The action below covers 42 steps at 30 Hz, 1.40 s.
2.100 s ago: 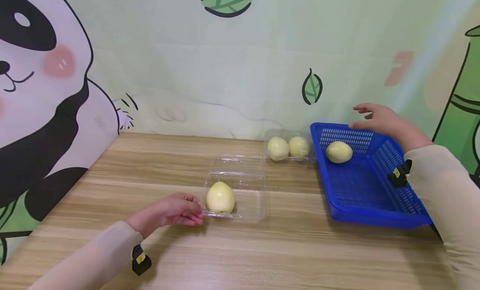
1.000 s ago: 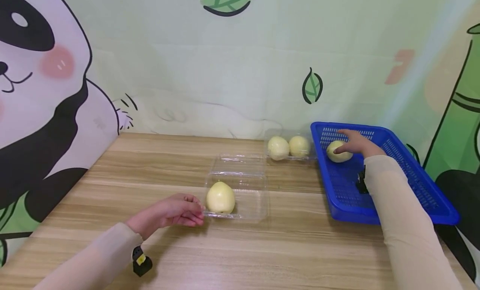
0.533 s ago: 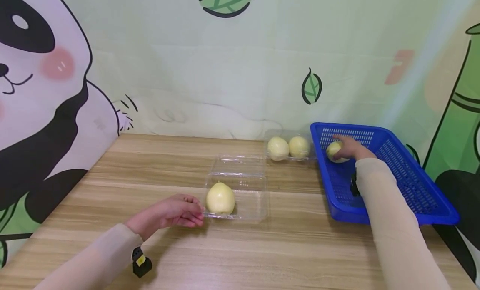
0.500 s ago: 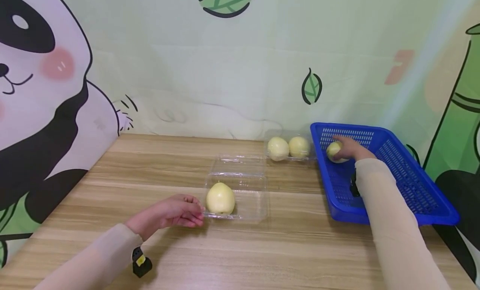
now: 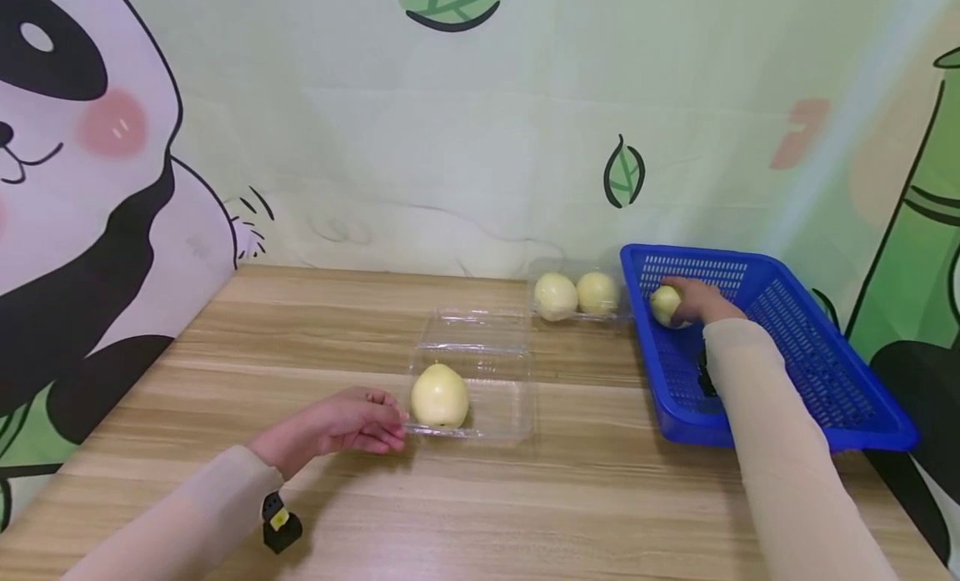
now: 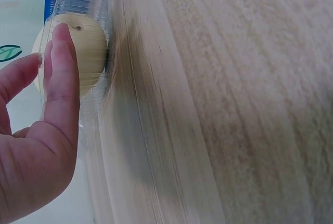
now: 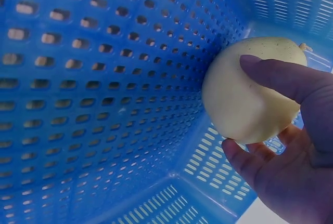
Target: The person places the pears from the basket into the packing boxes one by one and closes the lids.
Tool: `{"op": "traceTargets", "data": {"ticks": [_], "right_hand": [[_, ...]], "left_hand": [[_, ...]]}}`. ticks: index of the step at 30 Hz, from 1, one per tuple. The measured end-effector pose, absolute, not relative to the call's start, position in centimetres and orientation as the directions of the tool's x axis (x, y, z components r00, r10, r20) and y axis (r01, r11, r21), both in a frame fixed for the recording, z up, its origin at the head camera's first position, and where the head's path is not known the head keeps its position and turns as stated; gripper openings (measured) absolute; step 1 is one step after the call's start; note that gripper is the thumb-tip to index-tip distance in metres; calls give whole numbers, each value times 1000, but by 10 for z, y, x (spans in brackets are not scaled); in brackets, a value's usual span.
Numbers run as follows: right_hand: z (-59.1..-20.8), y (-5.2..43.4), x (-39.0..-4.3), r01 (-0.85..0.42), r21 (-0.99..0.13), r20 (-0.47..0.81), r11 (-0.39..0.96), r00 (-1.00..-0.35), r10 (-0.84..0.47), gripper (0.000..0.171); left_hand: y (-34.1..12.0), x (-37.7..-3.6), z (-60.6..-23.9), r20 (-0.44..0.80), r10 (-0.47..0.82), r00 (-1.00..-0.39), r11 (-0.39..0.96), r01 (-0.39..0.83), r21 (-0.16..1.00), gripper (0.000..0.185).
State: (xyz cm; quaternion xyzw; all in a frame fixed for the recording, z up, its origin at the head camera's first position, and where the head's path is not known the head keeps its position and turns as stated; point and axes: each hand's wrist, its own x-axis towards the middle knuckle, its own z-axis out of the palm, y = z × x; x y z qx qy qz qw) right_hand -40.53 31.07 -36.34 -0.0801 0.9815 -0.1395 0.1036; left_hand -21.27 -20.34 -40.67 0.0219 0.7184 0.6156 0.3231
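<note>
In the head view my left hand (image 5: 352,421) pinches the near left corner of an open clear plastic clamshell box (image 5: 501,408). A pale yellow pear (image 5: 439,396) stands upright in that box's left half. The left wrist view has the thumb and fingers at the box's rim, just in front of this pear (image 6: 89,47). Inside the blue basket (image 5: 660,414), my right hand (image 5: 697,301) grips another pear (image 5: 663,306). Seen from the right wrist, the thumb lies over that pear (image 7: 250,94) and the fingertips curl beneath it, close to the basket wall.
A second clear box (image 5: 573,268) with two pears (image 5: 556,297) sits at the back, beside the basket's left wall. Behind the wooden table (image 5: 525,514) hangs a printed backdrop (image 5: 360,147) with a panda and leaves.
My right hand has come down from above the basket's back rim and closed around the pear inside, which has shifted slightly left. My left hand has stayed at the box corner.
</note>
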Motion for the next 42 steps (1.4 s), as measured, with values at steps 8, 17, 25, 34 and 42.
{"op": "traceTargets", "data": {"ticks": [8,17,25,34,42], "right_hand": [[-366,310,-408,-133,-260,-174,956,-968,-182,81],[-360,308,-401,-108,-294,-175,950,-971,-165,81],[-355,312,-396,-81,-338,-182,938,-972,-149,81],[-344,319,-395,-100,-351,-158,931,-974,-164,81],[-331,327,-393,-146,-354,-112,924,-974,-197,81]], "left_hand": [[-203,-213,-406,-440,427,-790,245,-367,897,3],[-203,-213,-407,-441,426,-790,241,-370,897,3],[-203,-213,-406,-443,423,-790,239,-375,896,3],[-202,-215,-405,-446,414,-794,248,-373,894,4],[-201,-214,-404,-450,424,-786,249,-376,892,3]]}}
